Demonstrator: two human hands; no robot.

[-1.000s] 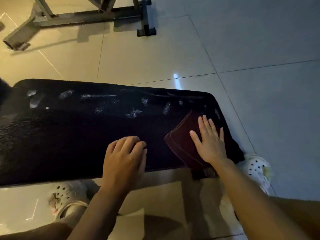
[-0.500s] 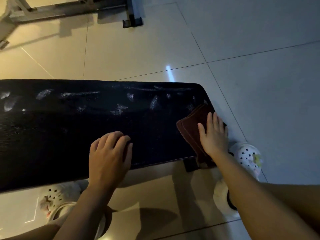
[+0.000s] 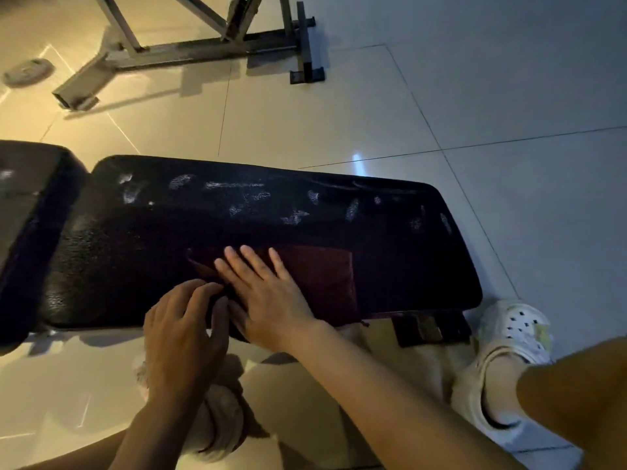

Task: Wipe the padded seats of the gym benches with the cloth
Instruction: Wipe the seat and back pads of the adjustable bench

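The dark red cloth (image 3: 319,283) is pressed flat on the black padded seat (image 3: 237,232) under the right hand (image 3: 268,296), fingers straight and spread. The left hand (image 3: 183,330) is rested just beside it — fingers curled on the seat's near edge, nothing gripped. Beyond the seat a metal bench frame (image 3: 190,50) is seen on the tiled floor (image 3: 475,96).

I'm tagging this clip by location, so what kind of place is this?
Most likely a gym or home workout room. A black padded bench fills the foreground, a metal equipment frame stands on the tiled floor, and a round weight plate lies near it.
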